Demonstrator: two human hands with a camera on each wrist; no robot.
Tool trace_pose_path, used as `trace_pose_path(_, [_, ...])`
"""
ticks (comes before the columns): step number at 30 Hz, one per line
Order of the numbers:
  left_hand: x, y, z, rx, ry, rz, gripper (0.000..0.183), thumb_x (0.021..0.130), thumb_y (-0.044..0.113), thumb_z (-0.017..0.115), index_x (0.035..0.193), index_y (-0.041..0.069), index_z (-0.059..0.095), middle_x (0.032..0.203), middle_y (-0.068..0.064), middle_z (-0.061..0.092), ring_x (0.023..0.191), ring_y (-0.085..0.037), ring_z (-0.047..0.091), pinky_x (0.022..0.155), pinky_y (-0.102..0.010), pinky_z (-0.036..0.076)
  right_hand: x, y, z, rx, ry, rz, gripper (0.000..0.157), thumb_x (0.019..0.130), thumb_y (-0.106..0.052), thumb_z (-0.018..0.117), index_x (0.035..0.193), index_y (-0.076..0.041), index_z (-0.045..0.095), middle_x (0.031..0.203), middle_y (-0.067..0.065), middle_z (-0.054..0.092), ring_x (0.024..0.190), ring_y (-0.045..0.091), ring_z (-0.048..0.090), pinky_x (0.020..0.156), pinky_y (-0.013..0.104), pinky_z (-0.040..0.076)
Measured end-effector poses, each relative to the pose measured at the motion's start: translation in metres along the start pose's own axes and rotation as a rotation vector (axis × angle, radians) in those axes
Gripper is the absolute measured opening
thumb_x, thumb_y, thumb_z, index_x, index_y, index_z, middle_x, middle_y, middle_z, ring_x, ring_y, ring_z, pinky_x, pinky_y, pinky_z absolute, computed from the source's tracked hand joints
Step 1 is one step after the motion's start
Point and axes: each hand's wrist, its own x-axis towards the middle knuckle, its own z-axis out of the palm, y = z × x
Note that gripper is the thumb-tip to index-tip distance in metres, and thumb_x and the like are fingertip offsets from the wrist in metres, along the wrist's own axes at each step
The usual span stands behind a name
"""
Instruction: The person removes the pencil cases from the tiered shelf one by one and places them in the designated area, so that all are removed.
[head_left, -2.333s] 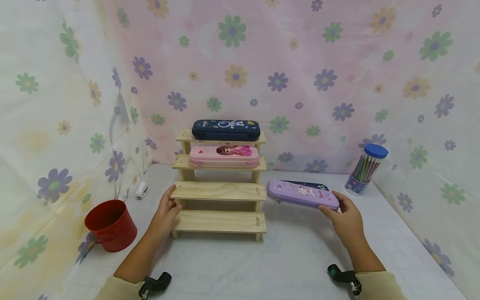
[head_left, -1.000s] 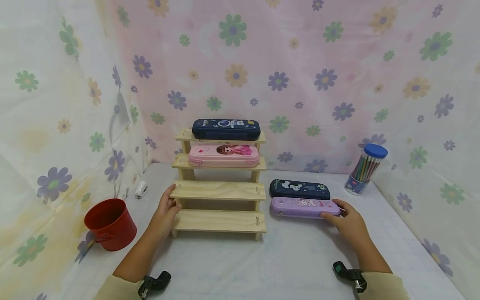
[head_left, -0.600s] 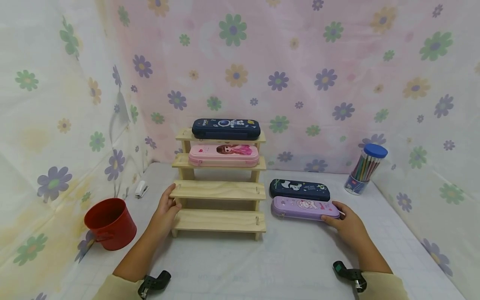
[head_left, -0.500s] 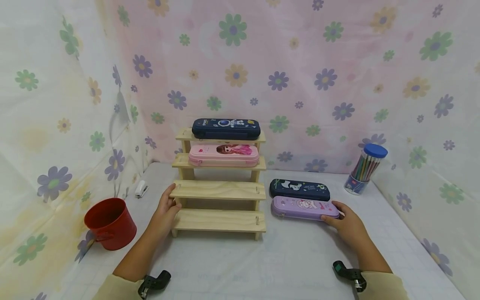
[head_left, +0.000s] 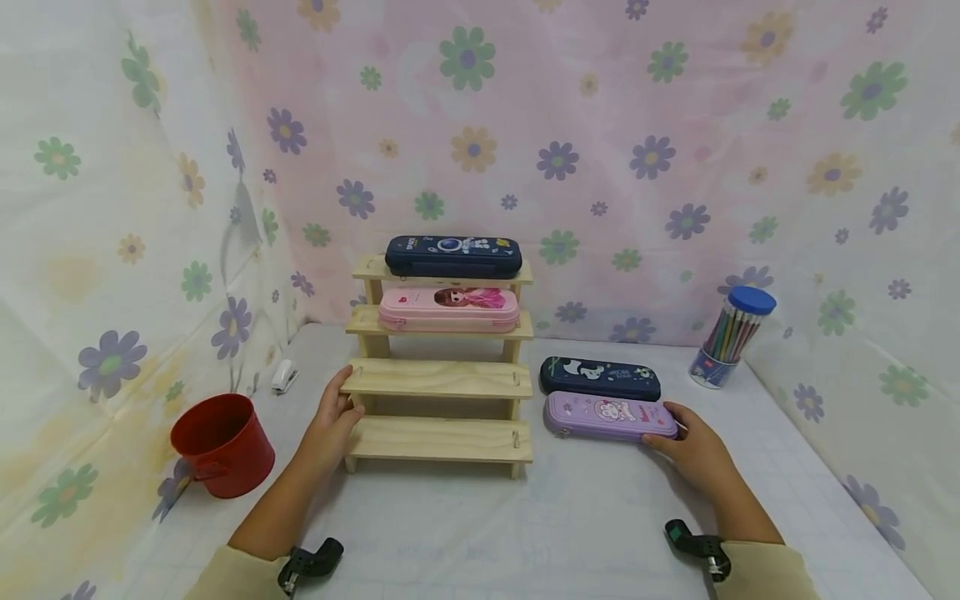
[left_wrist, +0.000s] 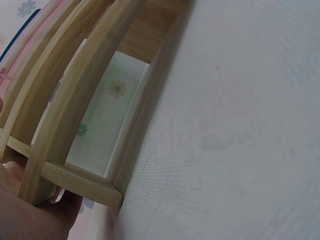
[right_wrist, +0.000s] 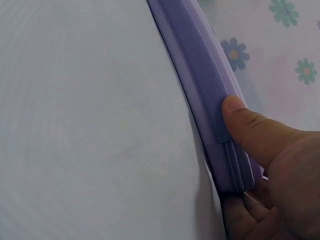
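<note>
A purple pencil case (head_left: 609, 416) lies flat on the white table, to the right of the wooden stepped rack (head_left: 438, 379). My right hand (head_left: 686, 450) grips its right end, thumb on the zip edge (right_wrist: 235, 115) of the purple pencil case (right_wrist: 200, 75). My left hand (head_left: 333, 417) holds the rack's left side at the third step; in the left wrist view the palm (left_wrist: 30, 215) lies against the rack's frame (left_wrist: 75, 175). A dark blue case (head_left: 600, 377) lies just behind the purple one. Another dark blue case (head_left: 452, 256) sits on the rack's top step, a pink case (head_left: 447, 309) on the second.
A red bucket (head_left: 222, 446) stands at the left front. A small white stapler (head_left: 284, 377) lies by the left curtain. A blue-lidded tube of coloured pencils (head_left: 731, 336) stands at the back right. Flowered curtains close in three sides.
My right hand brought the purple case down from the air and laid it on the table in front of the dark blue case. The left hand has stayed on the rack.
</note>
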Motion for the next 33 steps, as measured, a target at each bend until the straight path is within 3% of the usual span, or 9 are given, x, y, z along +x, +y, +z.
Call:
trace_pose_path(19, [-0.0014, -0.0004, -0.0005, -0.007, 0.019, -0.009, 0.07, 0.111, 0.004, 0.036, 0.169, 0.021, 0.001, 0.174, -0.016, 0.014, 0.161, -0.032, 0.011, 0.129, -0.056, 0.01, -0.001, -0.0051, 0.0016, 0.001, -0.005, 0.007, 0.11, 0.093, -0.063, 0.07, 0.168, -0.007, 0.011, 0.169, 0.03, 0.02, 0.153, 0.056, 0.02, 0.118, 0.073, 0.023])
trace_pose_path(28, [-0.0007, -0.0009, -0.0017, 0.004, -0.005, 0.013, 0.07, 0.111, 0.004, 0.035, 0.169, 0.019, 0.0, 0.172, -0.02, 0.017, 0.16, -0.034, 0.011, 0.128, -0.059, 0.01, -0.0026, -0.0036, 0.0013, 0.034, -0.028, 0.024, 0.122, 0.087, -0.069, 0.073, 0.168, -0.008, 0.006, 0.17, 0.03, 0.016, 0.154, 0.057, 0.016, 0.119, 0.073, 0.02])
trace_pose_path(33, [-0.0015, 0.0003, -0.0013, 0.005, -0.005, 0.012, 0.07, 0.111, 0.004, 0.036, 0.169, 0.02, 0.001, 0.173, -0.02, 0.017, 0.161, -0.035, 0.01, 0.128, -0.058, 0.01, -0.0067, -0.0043, 0.0012, 0.085, -0.014, 0.015, 0.121, 0.09, -0.067, 0.071, 0.168, -0.004, 0.004, 0.169, 0.033, 0.016, 0.153, 0.055, 0.022, 0.12, 0.069, 0.024])
